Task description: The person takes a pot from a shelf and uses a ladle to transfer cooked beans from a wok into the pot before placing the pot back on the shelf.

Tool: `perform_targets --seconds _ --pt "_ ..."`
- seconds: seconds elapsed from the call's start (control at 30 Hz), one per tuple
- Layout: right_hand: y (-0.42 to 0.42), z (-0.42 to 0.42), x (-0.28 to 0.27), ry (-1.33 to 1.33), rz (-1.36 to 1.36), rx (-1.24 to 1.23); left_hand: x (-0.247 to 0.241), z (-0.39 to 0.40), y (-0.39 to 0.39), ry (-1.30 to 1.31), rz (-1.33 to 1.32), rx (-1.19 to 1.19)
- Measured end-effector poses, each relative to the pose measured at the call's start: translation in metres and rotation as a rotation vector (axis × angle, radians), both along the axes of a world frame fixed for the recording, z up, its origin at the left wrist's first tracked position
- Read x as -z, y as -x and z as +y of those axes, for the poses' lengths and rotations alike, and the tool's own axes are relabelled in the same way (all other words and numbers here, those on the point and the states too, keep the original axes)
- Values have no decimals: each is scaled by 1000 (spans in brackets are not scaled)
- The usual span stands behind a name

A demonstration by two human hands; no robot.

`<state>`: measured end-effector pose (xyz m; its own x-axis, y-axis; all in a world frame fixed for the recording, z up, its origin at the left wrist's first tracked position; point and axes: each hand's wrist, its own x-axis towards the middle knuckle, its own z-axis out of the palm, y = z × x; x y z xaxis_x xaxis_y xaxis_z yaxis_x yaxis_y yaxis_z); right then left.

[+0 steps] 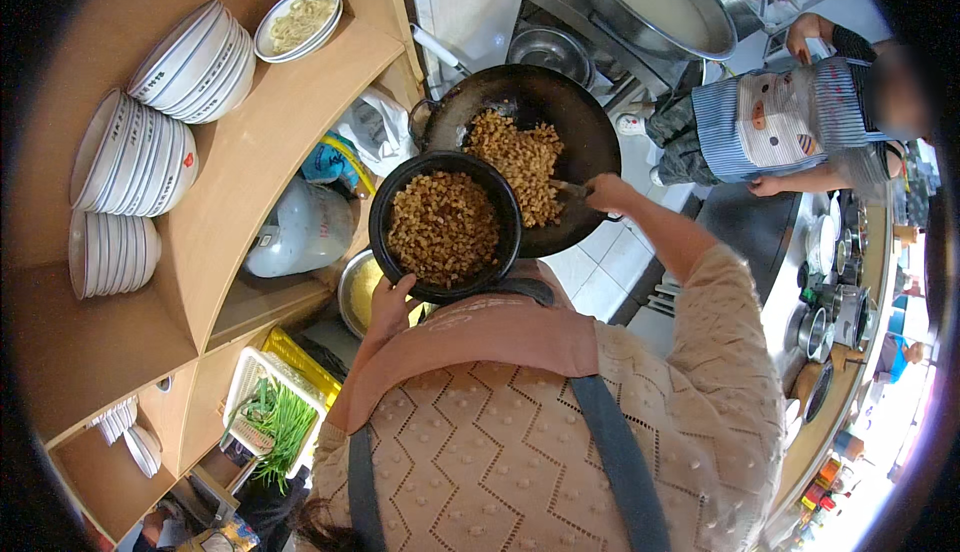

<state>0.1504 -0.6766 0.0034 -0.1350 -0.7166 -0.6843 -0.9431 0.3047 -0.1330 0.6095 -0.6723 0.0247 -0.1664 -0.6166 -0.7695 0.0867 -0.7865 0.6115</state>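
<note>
My left hand (393,307) grips the near left rim of a round black pot (379,248), which is well filled with small browned cubes (442,229), perhaps diced meat. Beyond it and partly behind it stands a large dark wok (592,124). More of the same browned cubes (517,165) lie heaped in the wok. My right hand (611,195) is closed on the handle of a metal utensil (568,189) at the wok's right side. Its working end reaches into the heap, so I cannot tell whether it is a spatula or a ladle.
Stacked bowls (135,154) and a plate of noodles (301,23) fill the left shelf. Below are a gas cylinder (304,229) and a basket of green vegetables (277,409). A big pot of cloudy liquid (660,4) stands beyond. Another person (772,116) stands at the right.
</note>
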Motion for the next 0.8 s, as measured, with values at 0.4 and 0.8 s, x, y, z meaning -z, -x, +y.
perform_targets --seconds 0.4,0.8 --pt "-40 55 9 281 -277 455 -12 -11 10 43 7 59" --pt "-43 74 -73 434 -198 461 -34 -25 19 57 104 192"
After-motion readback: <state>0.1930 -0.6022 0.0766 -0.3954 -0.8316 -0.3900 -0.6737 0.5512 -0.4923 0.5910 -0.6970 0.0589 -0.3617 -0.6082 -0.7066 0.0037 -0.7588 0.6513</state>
